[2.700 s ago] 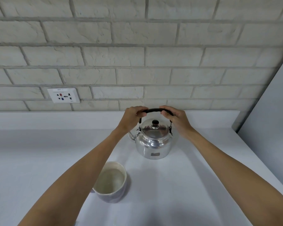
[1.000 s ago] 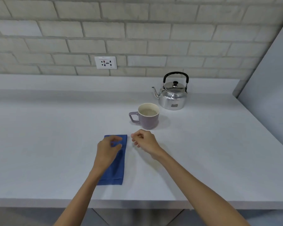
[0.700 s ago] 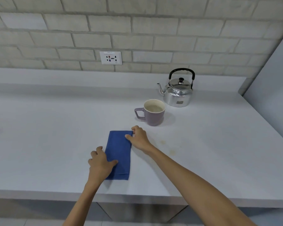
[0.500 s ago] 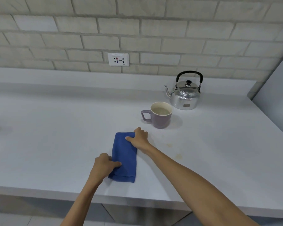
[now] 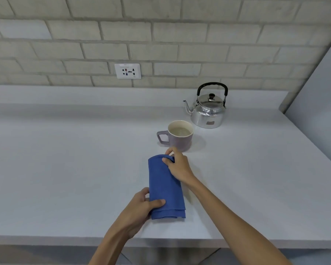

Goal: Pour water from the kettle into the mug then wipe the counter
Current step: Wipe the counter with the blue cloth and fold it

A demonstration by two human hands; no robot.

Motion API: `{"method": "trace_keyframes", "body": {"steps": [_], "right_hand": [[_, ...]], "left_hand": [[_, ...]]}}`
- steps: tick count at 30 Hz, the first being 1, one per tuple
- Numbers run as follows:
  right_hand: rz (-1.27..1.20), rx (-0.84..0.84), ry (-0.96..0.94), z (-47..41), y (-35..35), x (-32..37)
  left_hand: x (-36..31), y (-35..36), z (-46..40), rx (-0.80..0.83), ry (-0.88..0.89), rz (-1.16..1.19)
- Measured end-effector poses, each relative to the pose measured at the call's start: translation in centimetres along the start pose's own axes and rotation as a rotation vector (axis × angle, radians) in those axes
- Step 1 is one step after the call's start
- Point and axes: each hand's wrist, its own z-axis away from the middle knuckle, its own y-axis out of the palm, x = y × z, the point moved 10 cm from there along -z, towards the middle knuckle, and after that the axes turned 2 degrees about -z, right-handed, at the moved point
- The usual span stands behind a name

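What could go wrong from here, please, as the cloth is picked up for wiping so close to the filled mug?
The right hand grips the blue cloth at its far end, just in front of the mug, which holds liquid; a forward swipe might knock it and spill. The left hand pinches the cloth near the counter edge, so the folded layers could slip off.

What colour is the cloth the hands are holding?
Solid blue cloth, folded; the head view shows it clearly.

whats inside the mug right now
The mug holds a pale, nearly clear liquid, its surface well below the rim. The cream inner wall shows above it. The bottom of the mug is hard to make out through the liquid.
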Motion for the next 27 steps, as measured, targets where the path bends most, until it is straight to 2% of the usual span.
{"method": "trace_keyframes", "body": {"steps": [4,6,7,9,10,12,15,21,24,27], "right_hand": [[0.141,-0.027,-0.024,1.3,-0.2,-1.4],[0.4,-0.123,-0.093,1.7,0.0,-0.8],[0.531,-0.179,-0.122,1.9,0.1,-0.2],[0.632,-0.232,-0.15,2.5,1.0,0.8],[0.629,-0.219,-0.146,2.8,2.0,1.0],[0.643,-0.139,-0.12,3.8,4.5,0.7],[0.89,0.002,-0.139,5.5,7.8,-0.1],[0.941,0.069,-0.184,9.4,6.8,0.2],[0.931,0.125,-0.229,11.3,4.9,-1.0],[0.93,0.087,-0.206,10.8,1.7,-2.5]], "left_hand": [[1.3,-0.1,-0.9,-0.105,-0.054,-0.245],[0.7,-0.5,-0.8,-0.146,-0.045,-0.425],[0.0,-1.0,-0.6,-0.191,-0.036,-0.593],[-2.2,-3.1,-0.4,-0.413,0.027,-0.97],[-3.5,-3.9,-0.2,-0.54,0.097,-1.079],[-5.7,-4.6,-0.3,-0.667,0.284,-1.064],[-7.1,-4.1,-2.1,-0.612,0.525,-1.046],[-5.0,-4.7,-5.3,-0.534,0.511,-1.124],[-4.2,-4.9,-5.7,-0.548,0.529,-1.188],[-4.3,-4.9,-5.6,-0.577,0.551,-1.18]]}}
